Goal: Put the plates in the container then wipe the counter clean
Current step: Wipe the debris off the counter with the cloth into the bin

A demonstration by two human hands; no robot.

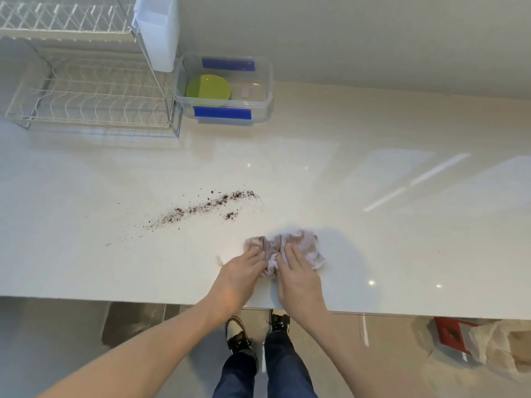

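From the head view, both hands press on a crumpled pale cloth (pixel 290 248) that lies near the front edge of the white counter (pixel 373 225). The left hand (pixel 241 275) lies flat on the left part of the cloth, fingers close together, and its fingertips push down on the fabric. The right hand (pixel 298 278) lies on the middle of the cloth, fingers close together too; part of the cloth bunches up between the two hands, but I cannot tell if either hand pinches it, as the palms hide what is under them. A line of dark crumbs (pixel 207 205) lies on the counter to the left of the cloth and farther back, apart from it. At the back edge of the counter, by the wall, stands a clear container (pixel 268 81) with blue clips, and a green plate (pixel 209 87) lies inside it on the left side. A small pale thing sits beside the plate; it is too blurry to name. Just left of the container stands a wire dish rack (pixel 86 90), cut off by the top and left of the picture. Below the counter edge you see legs in dark trousers and two shoes on the floor
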